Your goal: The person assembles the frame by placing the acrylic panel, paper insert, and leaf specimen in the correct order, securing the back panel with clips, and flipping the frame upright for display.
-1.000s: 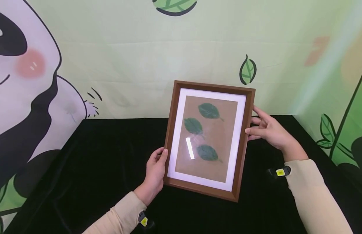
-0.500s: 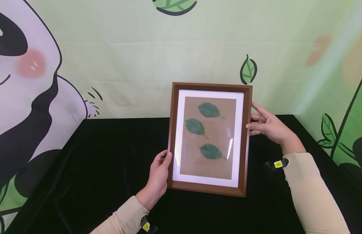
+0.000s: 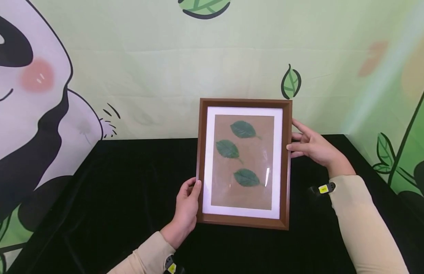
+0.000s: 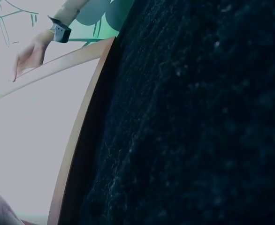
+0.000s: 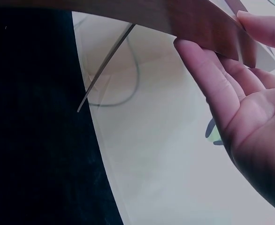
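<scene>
A brown wooden picture frame (image 3: 244, 158) with a white mat and three green leaves on tan paper faces the head camera, nearly upright. My left hand (image 3: 185, 211) grips its left side low down, thumb on the front edge. Higher up on the opposite side, my right hand (image 3: 316, 150) pinches the edge, thumb in front and fingers behind. A thin stand leg (image 5: 106, 68) juts out behind the frame in the right wrist view. In the left wrist view the frame's lower rail (image 4: 79, 140) runs close over black cloth, and only a sliver of my left hand shows.
Black velvety cloth (image 3: 116, 198) covers the table under and around the frame. Behind it hangs a pale green backdrop (image 3: 147, 76) printed with a panda and leaves. Each wrist wears a small camera strap (image 3: 326, 188).
The frame has turned from a clockwise tilt to nearly straight, its top shifting left and slightly down. Both hands keep hold; the right hand has come slightly left and up with it.
</scene>
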The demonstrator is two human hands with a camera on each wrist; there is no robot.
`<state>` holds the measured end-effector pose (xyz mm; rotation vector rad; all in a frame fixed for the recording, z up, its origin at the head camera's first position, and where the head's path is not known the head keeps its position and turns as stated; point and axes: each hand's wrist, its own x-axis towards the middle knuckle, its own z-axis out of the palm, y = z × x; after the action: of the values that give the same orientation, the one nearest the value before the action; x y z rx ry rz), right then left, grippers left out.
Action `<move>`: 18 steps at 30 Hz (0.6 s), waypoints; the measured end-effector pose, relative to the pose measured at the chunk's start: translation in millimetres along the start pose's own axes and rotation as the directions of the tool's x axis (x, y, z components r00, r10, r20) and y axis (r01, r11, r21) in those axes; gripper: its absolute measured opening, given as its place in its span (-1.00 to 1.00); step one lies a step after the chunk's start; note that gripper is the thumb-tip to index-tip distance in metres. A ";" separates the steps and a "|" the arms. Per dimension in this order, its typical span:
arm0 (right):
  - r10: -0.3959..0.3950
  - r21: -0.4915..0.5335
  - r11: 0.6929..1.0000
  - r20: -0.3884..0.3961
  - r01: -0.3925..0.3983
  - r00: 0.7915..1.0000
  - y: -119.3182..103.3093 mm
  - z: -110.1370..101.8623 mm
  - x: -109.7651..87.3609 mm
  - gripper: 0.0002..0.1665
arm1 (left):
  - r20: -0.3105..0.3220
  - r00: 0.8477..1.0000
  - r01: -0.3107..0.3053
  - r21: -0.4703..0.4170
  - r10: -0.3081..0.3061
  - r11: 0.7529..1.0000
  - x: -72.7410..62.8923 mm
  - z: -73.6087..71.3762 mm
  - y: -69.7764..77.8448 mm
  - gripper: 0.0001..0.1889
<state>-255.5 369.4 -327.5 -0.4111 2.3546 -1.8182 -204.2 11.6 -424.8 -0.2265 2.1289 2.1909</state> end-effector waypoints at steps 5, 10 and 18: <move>0.019 -0.001 1.000 0.001 -0.019 1.000 0.3 -1.0 1.7 0.03 | 0.007 1.000 -0.002 -0.002 0.002 1.000 -3.1 0.7 -0.2 -0.52; 0.027 0.005 1.000 -0.005 -0.027 1.000 0.5 -0.4 1.5 0.03 | 0.024 1.000 -0.008 -0.002 0.008 1.000 -3.4 -0.1 -0.3 -0.52; 0.067 -0.046 0.997 -0.042 -0.069 0.997 0.4 2.6 -4.2 -0.01 | 0.076 0.997 -0.008 0.017 0.006 1.000 1.5 -8.2 -0.3 -0.53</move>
<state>-250.8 368.4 -328.9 -0.2984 2.4111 -1.7604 -205.2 3.4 -425.5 -0.1327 2.1111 2.1471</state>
